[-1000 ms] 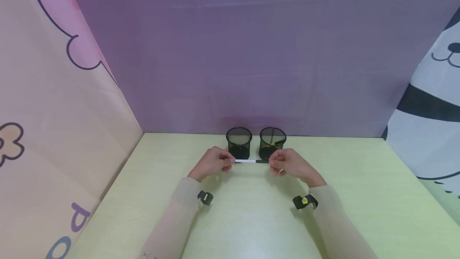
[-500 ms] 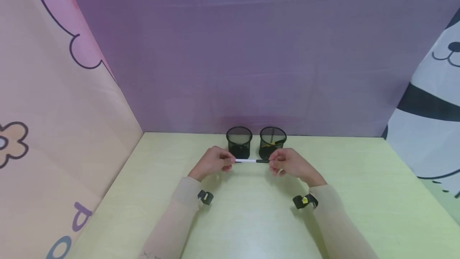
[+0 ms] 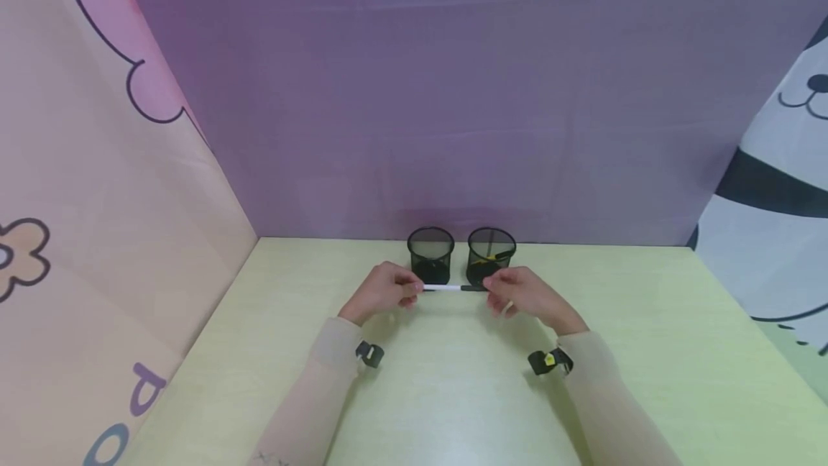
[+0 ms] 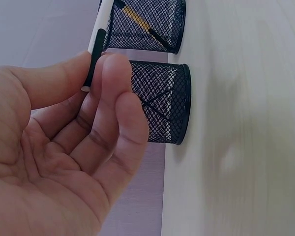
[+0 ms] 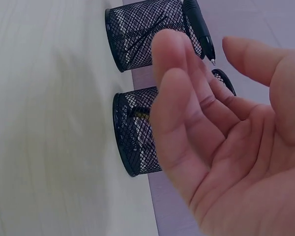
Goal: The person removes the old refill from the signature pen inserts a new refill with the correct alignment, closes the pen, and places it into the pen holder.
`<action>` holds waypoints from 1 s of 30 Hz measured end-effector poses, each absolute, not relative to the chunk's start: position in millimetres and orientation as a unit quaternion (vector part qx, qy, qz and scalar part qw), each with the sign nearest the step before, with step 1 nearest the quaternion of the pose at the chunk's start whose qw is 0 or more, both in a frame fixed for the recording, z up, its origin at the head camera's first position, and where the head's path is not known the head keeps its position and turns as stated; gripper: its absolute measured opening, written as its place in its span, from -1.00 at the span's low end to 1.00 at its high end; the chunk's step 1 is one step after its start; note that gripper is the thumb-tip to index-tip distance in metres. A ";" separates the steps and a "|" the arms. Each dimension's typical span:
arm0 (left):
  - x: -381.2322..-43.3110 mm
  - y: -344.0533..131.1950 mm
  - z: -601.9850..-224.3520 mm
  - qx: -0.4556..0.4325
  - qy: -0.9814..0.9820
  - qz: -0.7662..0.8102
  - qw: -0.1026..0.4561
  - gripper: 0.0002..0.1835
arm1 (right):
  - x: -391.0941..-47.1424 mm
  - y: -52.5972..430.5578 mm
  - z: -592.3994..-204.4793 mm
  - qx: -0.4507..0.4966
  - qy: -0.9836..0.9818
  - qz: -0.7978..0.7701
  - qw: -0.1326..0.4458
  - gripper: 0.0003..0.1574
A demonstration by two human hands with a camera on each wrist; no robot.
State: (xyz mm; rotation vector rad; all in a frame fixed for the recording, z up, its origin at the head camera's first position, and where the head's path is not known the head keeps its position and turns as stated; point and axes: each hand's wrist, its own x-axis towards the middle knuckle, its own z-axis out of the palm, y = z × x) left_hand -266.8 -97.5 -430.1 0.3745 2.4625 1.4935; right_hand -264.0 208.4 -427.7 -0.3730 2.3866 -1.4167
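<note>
My left hand (image 3: 384, 292) pinches a white-and-black pen (image 3: 443, 288) near its clip end, between thumb and fingers. The pen lies level in front of two black mesh cups. In the left wrist view the black clip (image 4: 96, 59) runs along the thumb tip. My right hand (image 3: 527, 299) is at the pen's black grip end; in the right wrist view its thumb and fingers stand apart, with the pen's bare tip (image 5: 213, 62) between them, and the other fingers are loosely bent.
The left mesh cup (image 3: 431, 265) shows thin dark lines through its mesh. Inside the right mesh cup (image 3: 477, 265) stands a yellow-and-black pen (image 4: 135, 18). Both cups stand at the back of the pale table (image 3: 446, 380), close to the purple backdrop (image 3: 414, 106).
My right thumb and fingers have moved slightly off the pen's tip end, which they pinched before. The left hand and pen have stayed nearly still.
</note>
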 end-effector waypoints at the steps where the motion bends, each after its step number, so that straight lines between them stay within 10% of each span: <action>1: -266.7 -97.5 -430.0 0.128 0.843 0.509 0.118 -0.84 | -264.0 208.4 -427.7 -0.128 0.841 -0.496 0.171 -0.46; 30: -265.7 -95.7 -428.0 0.129 0.840 0.509 0.134 -0.84 | -264.7 208.2 -431.9 -0.136 0.837 -0.493 0.193 -0.49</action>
